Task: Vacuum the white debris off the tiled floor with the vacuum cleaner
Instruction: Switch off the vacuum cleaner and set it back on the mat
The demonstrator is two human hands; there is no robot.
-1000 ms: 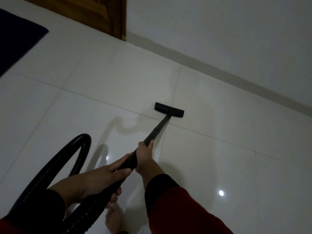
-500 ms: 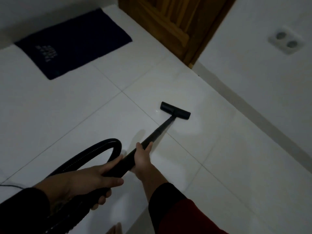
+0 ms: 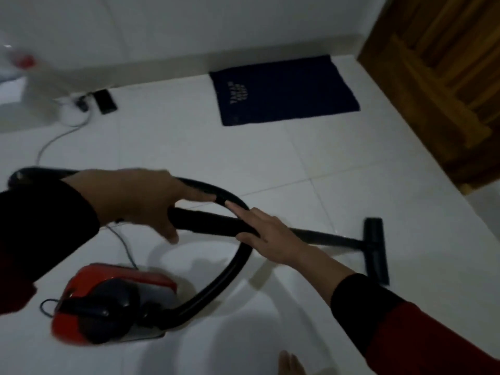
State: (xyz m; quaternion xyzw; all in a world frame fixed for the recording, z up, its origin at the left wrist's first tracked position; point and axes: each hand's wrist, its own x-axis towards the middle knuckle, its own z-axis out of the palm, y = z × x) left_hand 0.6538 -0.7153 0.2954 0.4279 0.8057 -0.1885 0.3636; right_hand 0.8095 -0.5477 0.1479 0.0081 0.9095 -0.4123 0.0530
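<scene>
Mat (image 3: 284,90) (lettering blurred), wand (image 3: 216,224), vacuum (image 3: 113,301)

One view only — a wide-angle camera on the person's head, looking forward and steeply down at the floor (image 3: 270,163). The hands sit near, mid-frame; the far wall (image 3: 189,28) runs across the top, a wooden door (image 3: 443,77) far right — edges blurred.
</scene>
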